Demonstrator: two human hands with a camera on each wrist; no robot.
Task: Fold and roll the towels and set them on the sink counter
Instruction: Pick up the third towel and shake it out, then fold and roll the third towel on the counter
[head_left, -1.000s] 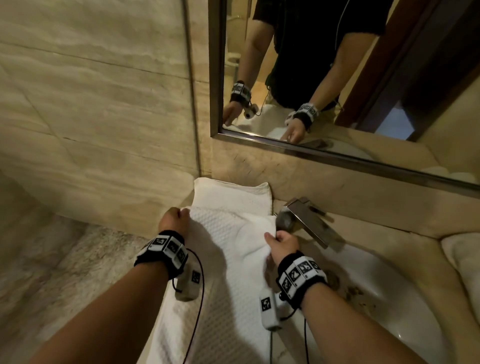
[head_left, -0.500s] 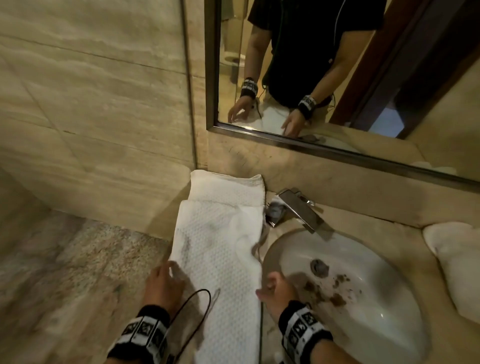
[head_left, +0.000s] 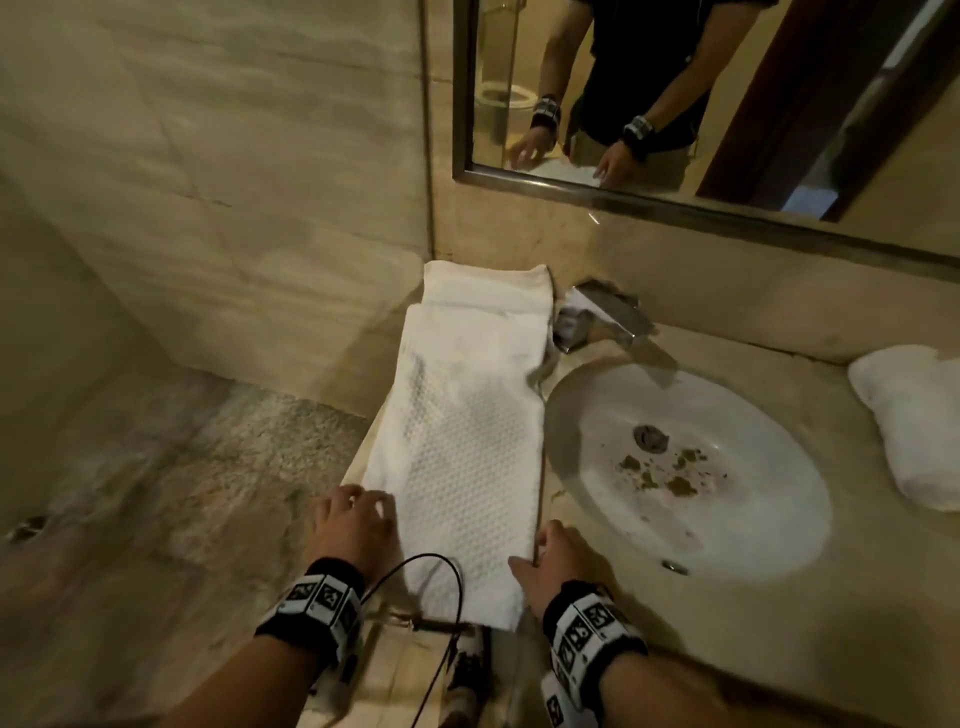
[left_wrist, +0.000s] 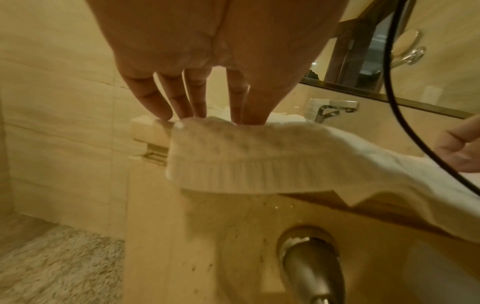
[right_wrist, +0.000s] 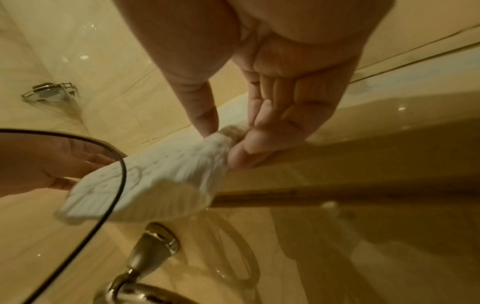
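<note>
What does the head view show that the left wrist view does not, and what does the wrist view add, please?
Only the head view shows the white oval sink basin with brown debris near its drain, a rolled white towel on the counter's far right, and the whole long folded white waffle towel. Only the left wrist view shows the towel's ribbed hem hanging over the beige stone counter edge and a metal fitting below. Both share the left hand, the right hand, and the chrome faucet.
</note>
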